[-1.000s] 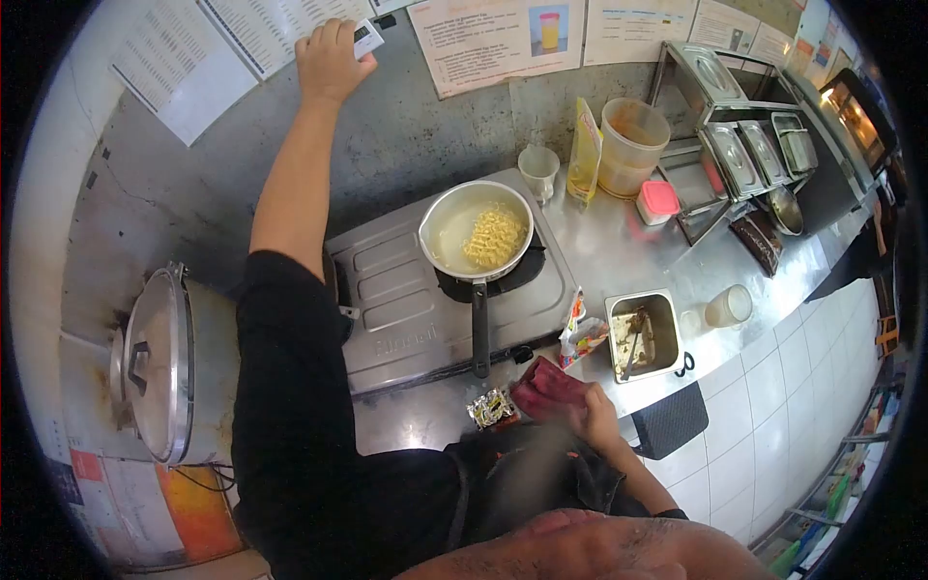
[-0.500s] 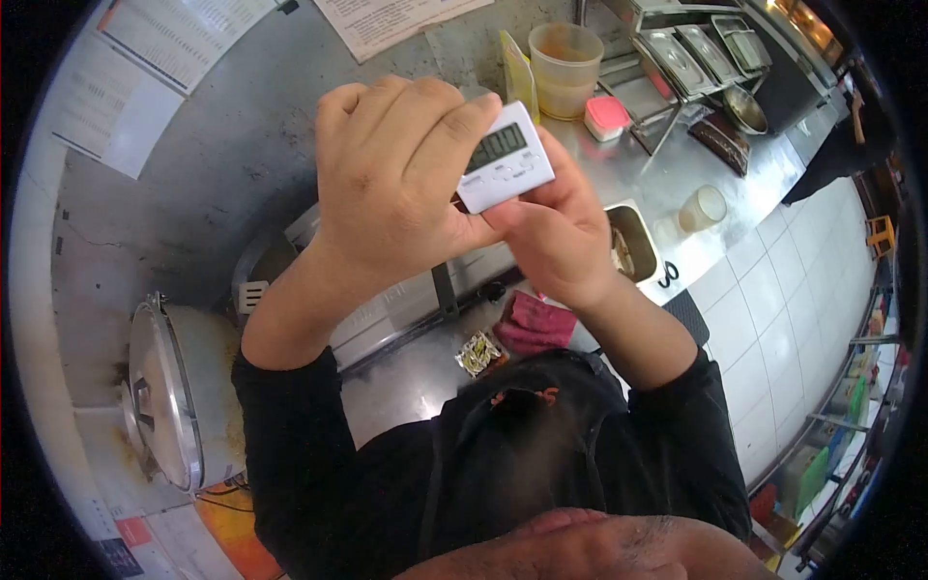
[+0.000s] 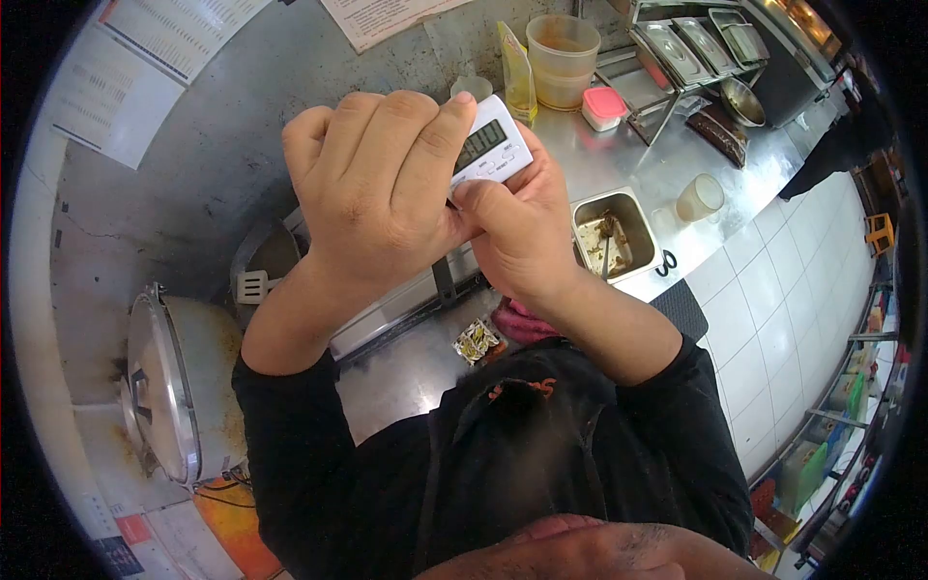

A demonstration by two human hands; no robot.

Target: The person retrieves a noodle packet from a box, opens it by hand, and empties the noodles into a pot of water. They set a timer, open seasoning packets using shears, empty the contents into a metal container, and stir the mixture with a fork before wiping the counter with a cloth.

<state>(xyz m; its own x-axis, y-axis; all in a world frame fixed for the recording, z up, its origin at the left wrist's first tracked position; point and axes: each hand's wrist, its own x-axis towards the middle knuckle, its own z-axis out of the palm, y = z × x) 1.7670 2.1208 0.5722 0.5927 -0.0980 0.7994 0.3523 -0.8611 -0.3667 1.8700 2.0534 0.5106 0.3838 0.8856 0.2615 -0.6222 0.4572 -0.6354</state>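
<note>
A white digital timer (image 3: 506, 155) is held up between my two hands above the counter. Digits show on its screen, partly covered by fingers. My left hand (image 3: 372, 179) is closed on the timer's left side, its fingers bent across the top and left end. From the right, my right hand (image 3: 527, 227) also grips the timer, fingers behind it and thumb over the lower front, by the small buttons. Below and right of the hands sits a metal pan (image 3: 650, 259) with food residue and a utensil inside.
Left stands a large lidded pot (image 3: 208, 377). On the steel counter (image 3: 643, 169) are a plastic tub (image 3: 565, 87), a pink-lidded container (image 3: 604, 108), a cup (image 3: 701, 198) and black scissors (image 3: 667, 263). A foil packet (image 3: 478, 340) and pink cloth (image 3: 525, 322) lie nearer me.
Both hands and the timer have shifted left. My right thumb has moved up from the timer's lower edge onto its front, and more of the metal pan shows.
</note>
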